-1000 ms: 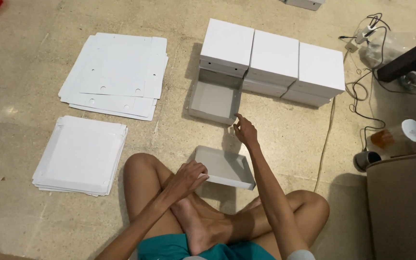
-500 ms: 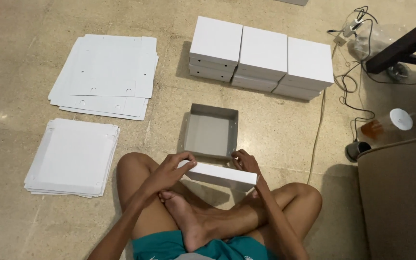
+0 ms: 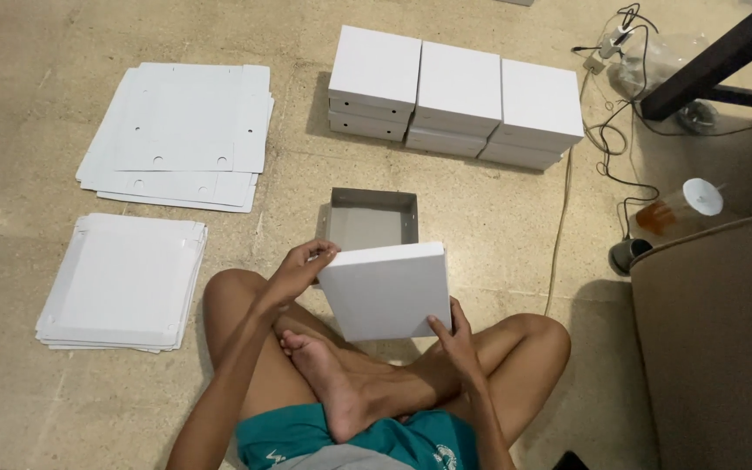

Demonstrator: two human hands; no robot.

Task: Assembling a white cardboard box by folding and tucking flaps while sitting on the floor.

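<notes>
While the left hand (image 3: 293,271) pinches one edge and the right hand (image 3: 454,335) grips the lower corner, a smooth white cardboard lid (image 3: 386,290) tilts above the crossed legs. Beyond it sits an open grey box tray (image 3: 371,219), then stacked square white boxes (image 3: 456,91) on speckled stone floor (image 3: 498,226).

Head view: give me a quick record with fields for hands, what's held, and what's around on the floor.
left hand: grips the left edge of the white box lid
right hand: grips the lid's lower right corner
lid: tilted, lifted above the crossed legs
open grey box tray: on the floor just beyond the lid
finished white boxes: stacked in a row further away
flat white cardboard sheets: two piles at left
</notes>
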